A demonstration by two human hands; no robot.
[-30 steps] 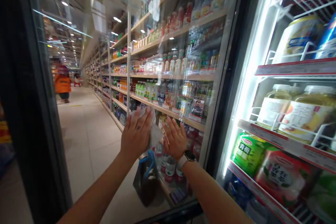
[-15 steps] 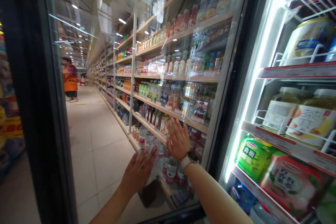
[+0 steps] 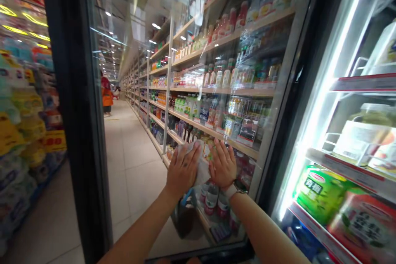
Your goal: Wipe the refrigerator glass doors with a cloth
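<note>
You pinned soft, light cloth [image 3: 201, 172] under open left hand [image 3: 182, 169], against slick glass door [image 3: 192, 62]; open right hand [image 3: 222, 164] lay flat just beside.

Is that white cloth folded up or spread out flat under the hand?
Bunched, it seems: the white cloth shows only as a small wad under the left hand.

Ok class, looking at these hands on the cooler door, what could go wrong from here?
The white cloth is held only flat under the left hand, so it might slip and drop. The watch on the right hand's wrist sits close to the glass cooler door and could scratch it. Pressing with both palms might also shift the door.
</note>
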